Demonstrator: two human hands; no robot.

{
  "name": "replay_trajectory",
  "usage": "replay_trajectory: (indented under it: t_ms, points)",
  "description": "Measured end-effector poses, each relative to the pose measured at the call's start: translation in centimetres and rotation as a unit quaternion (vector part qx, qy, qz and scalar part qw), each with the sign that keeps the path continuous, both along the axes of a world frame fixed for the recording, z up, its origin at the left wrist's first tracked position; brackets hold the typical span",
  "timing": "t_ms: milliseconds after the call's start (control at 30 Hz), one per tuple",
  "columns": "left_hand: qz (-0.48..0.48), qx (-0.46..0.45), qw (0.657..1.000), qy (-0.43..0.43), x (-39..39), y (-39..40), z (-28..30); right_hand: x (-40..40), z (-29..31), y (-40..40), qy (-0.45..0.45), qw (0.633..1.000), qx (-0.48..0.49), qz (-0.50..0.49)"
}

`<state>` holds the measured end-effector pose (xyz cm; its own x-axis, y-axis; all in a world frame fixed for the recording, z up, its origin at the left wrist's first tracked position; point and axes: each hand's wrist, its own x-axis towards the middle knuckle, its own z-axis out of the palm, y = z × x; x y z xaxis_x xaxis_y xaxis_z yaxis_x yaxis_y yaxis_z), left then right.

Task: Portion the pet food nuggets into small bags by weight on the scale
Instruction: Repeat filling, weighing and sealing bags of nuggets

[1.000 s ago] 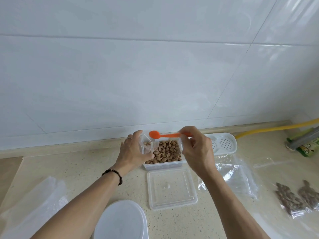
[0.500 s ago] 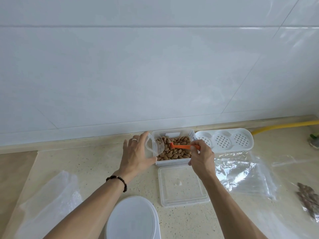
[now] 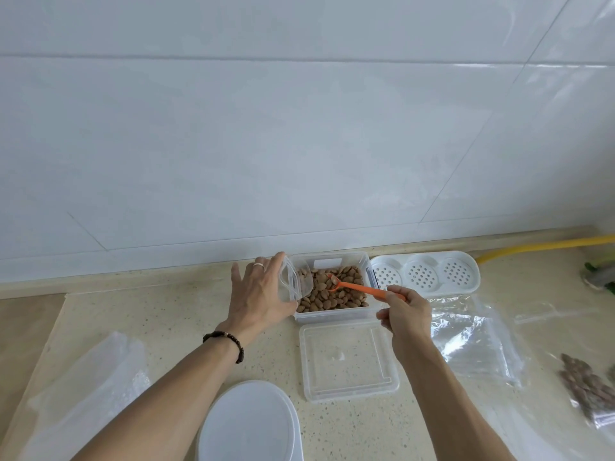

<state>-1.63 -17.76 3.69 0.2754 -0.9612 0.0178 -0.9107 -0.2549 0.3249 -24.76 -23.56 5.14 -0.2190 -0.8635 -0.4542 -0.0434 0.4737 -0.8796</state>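
Head view: a speckled counter (image 3: 166, 327) meets a white tiled wall. A clear tub (image 3: 332, 316) of brown pet food nuggets (image 3: 327, 294) sits by the wall, its lid (image 3: 347, 357) lying just in front. The left hand (image 3: 259, 294) pinches a small clear bag (image 3: 294, 282) at the tub's left edge, fingers spread. The right hand (image 3: 404, 314) grips an orange scoop (image 3: 357, 287), its bowl among the nuggets.

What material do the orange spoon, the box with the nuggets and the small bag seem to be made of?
The orange spoon looks like moulded plastic: one even colour, matte. The box seems to be clear, slightly cloudy rigid plastic; the nuggets show through its wall. The small bag in the left hand is probably thin glossy plastic film, since it is transparent and creased.
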Motion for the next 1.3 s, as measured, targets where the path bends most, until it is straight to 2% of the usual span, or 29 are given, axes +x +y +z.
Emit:
replay_trajectory:
  t_ms: [167, 267, 333, 433, 500, 567, 667, 767, 900, 967, 1100, 1200, 1300]
  points:
    - [-0.007, 0.021, 1.000, -0.021, -0.4, -1.0, 0.8, -0.4, 2.6, -0.3, -0.017, 0.998, -0.062, 0.008]
    - [0.002, 0.030, 0.999, 0.011, -0.7, -1.4, 1.1, 0.6, 4.4, 0.0, 0.034, 0.986, -0.144, 0.075]
    - [0.004, 0.027, 0.999, 0.042, -0.8, -1.4, 1.2, 1.6, 5.2, 0.7, 0.085, 0.959, -0.215, 0.164]
    - [0.003, 0.012, 0.997, 0.078, -1.0, -1.4, 1.1, 2.5, 5.5, 1.7, 0.167, 0.893, -0.311, 0.280]
    - [0.008, 0.007, 0.995, 0.095, -1.0, -1.3, 1.1, 2.4, 5.5, 1.8, 0.207, 0.868, -0.349, 0.287]
    - [0.013, 0.004, 0.995, 0.103, -0.9, -1.2, 0.9, 2.1, 5.7, 1.9, 0.203, 0.872, -0.364, 0.257]
    - [0.011, -0.015, 0.995, 0.103, -0.7, -1.0, 0.4, 1.4, 6.1, 1.6, 0.167, 0.911, -0.342, 0.160]
    - [0.000, -0.028, 0.996, 0.086, -0.5, -0.6, 0.1, 0.3, 5.0, 0.6, 0.206, 0.932, -0.283, 0.095]
    - [-0.018, -0.026, 0.998, 0.051, -0.1, -0.2, -0.4, -0.6, 2.4, -0.1, 0.296, 0.916, -0.220, 0.159]
    - [-0.023, -0.027, 0.999, 0.040, 0.1, 0.0, -0.6, -0.4, 1.3, 0.0, 0.300, 0.914, -0.199, 0.187]
    - [-0.030, -0.029, 0.999, 0.032, 0.3, 0.1, -0.9, 0.9, -0.2, 0.5, 0.213, 0.949, -0.116, 0.202]
    - [-0.034, -0.028, 0.999, 0.030, 0.3, 0.2, -1.1, 1.8, -0.7, 0.8, 0.128, 0.979, -0.035, 0.156]
    - [-0.031, -0.019, 0.999, 0.026, 0.2, 0.2, -1.1, 1.9, -0.7, 0.8, 0.066, 0.993, -0.008, 0.094]
